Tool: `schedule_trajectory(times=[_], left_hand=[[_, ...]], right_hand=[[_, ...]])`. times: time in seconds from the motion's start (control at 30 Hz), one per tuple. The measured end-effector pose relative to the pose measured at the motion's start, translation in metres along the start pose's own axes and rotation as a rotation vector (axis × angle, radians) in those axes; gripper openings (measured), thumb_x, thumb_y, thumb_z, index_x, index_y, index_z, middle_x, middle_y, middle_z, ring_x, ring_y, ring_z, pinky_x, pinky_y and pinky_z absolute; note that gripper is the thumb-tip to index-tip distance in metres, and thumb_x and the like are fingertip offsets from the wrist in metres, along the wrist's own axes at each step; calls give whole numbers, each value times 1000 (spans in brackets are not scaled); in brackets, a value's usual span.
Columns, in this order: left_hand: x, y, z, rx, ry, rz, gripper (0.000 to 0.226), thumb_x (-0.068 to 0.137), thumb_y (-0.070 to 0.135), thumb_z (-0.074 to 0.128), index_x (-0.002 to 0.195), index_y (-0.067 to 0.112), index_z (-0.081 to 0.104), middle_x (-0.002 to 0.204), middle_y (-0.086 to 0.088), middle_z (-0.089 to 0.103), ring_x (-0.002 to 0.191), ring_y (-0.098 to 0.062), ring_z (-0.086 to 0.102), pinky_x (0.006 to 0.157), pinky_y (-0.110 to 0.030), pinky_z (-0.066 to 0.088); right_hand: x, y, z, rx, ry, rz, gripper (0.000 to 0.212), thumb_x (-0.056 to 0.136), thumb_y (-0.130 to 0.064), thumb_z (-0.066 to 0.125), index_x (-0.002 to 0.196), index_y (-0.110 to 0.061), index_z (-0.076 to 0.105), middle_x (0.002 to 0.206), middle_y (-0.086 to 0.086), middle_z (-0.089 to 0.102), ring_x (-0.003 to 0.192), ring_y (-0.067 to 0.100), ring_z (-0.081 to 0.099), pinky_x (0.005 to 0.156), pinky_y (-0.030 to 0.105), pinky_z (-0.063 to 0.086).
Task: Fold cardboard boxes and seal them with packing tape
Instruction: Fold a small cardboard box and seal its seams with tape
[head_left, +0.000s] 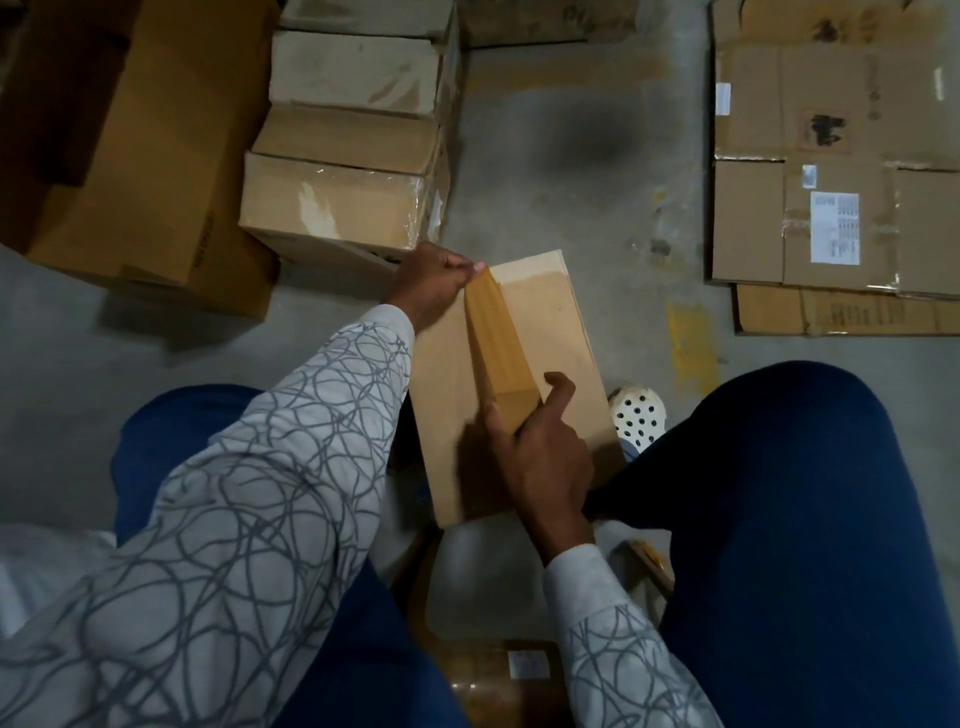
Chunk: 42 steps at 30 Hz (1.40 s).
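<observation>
Patterned grey sleeves (249, 545) and two knees in blue trousers (779, 519) fill the near edge, and the cardboard box (561, 332) lies on the concrete floor (571, 145) between the knees. A strip of brown packing tape (496, 343) runs along the box top. The left hand (436, 283) pinches the tape's far end at the box's 12 o'clock edge. The right hand (540, 447) curls round the near end at 6 o'clock, forefinger raised; a roll in its palm cannot be told.

A white perforated clog (638, 415) touches the box at 3 o'clock. Stacked sealed boxes (337, 197) crowd close at 11 o'clock, with a large brown carton (156, 145) at 10 o'clock beyond them. Flattened cardboard sheets (831, 171) lie well apart at 2 o'clock. A labelled box (498, 675) sits at 6 o'clock, partly hidden by the sleeves.
</observation>
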<state>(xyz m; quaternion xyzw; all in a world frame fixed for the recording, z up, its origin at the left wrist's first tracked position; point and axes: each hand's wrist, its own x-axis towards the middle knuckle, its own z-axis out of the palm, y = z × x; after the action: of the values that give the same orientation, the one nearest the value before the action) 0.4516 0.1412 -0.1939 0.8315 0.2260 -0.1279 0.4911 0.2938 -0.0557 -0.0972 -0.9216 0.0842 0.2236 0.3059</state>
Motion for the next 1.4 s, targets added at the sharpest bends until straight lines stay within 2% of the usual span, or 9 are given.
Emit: schedule_trajectory(times=[0.13,0.2,0.27,0.37,0.47,0.77,1.0,1.17,1.4], left_hand=[[-22,2,15,254,112,128,39,96,52,50,75,27,71,77,5,72,84,-25,69,95,-49,52],[-42,1,28,448,137,233,38,106,42,35,121,34,69,134,-1,66,129,-29,54,116,-54,32],[-55,-6,36,663,76,340,52,109,37,25,160,26,26,168,5,16,157,-25,8,126,-51,2],[-68,-13,37,735,-25,449,58,110,29,23,163,20,3,170,4,-5,155,-24,-17,126,-49,-9],[-80,-17,32,754,-133,494,58,110,25,26,163,20,4,170,3,-5,155,-25,-17,125,-48,-9],[-132,-18,35,751,-356,381,56,111,20,28,163,18,6,170,-1,-6,155,-27,-15,124,-42,-9],[-163,-15,28,826,-530,286,81,101,12,55,163,21,3,169,-4,-15,153,-33,-22,123,-51,-9],[-177,-7,28,959,-486,306,93,95,12,59,163,21,-3,169,-4,-17,154,-32,-19,123,-45,-8],[-171,-5,21,991,-488,304,80,100,24,49,163,26,0,170,2,-12,156,-26,-14,125,-46,-2]], right_hand=[[-9,10,7,31,-6,-139,52,100,-59,40,147,-41,25,102,2,69,90,28,66,86,45,51],[-1,8,10,-13,-38,-121,48,101,-57,39,144,-37,35,112,6,69,100,31,65,92,46,49],[5,7,11,-25,-52,-90,51,100,-56,42,145,-33,37,116,10,68,104,33,64,93,45,48],[15,4,6,-21,-95,-63,54,97,-55,46,144,-29,40,115,13,68,103,35,65,88,41,49],[18,1,0,-58,-134,-57,54,94,-56,50,140,-28,44,116,14,67,102,37,64,77,36,42],[13,0,-4,-140,-181,-42,52,97,-63,42,133,-25,50,117,16,66,106,38,63,78,38,41],[-2,3,-2,-125,-237,-65,66,87,-53,66,140,-23,41,121,14,64,107,37,64,87,41,50],[-30,13,8,144,-76,-127,63,86,-33,74,135,-16,40,127,14,56,110,37,60,83,36,44],[-28,23,6,-108,-83,-165,57,91,-51,61,138,-24,44,110,16,68,100,40,65,81,40,49]])
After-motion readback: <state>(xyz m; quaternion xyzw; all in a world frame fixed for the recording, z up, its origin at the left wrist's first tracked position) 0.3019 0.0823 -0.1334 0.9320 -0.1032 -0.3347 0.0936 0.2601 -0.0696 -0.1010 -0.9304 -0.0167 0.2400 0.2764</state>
